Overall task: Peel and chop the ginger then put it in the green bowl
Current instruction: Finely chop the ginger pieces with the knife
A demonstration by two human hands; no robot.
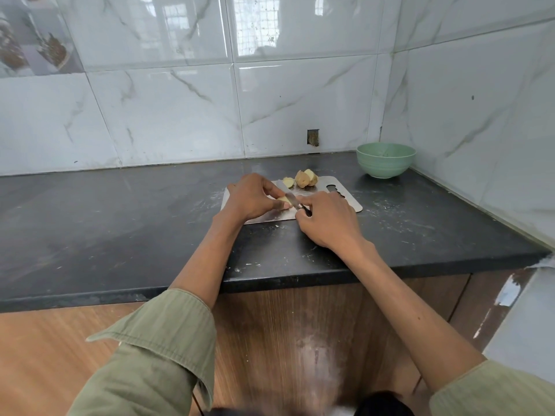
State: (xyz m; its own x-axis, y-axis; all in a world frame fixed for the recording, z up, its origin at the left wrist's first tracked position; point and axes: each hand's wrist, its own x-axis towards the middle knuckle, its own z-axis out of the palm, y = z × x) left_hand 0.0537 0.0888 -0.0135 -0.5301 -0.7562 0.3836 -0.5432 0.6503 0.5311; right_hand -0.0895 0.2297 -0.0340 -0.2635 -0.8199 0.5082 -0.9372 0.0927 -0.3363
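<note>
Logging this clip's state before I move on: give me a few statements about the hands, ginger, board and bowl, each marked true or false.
1. The left hand holds a ginger piece on the metal cutting board. True.
2. The right hand is empty. False: it grips a knife whose blade lies against the held ginger.
3. The green bowl stands on the cutting board. False: it stands on the dark counter, beyond the board near the corner of the wall.
4. More ginger chunks lie at the board's far edge. True.
5. Chopped ginger fills the bowl. False: no ginger is visible in the part of the inside that shows.
</note>
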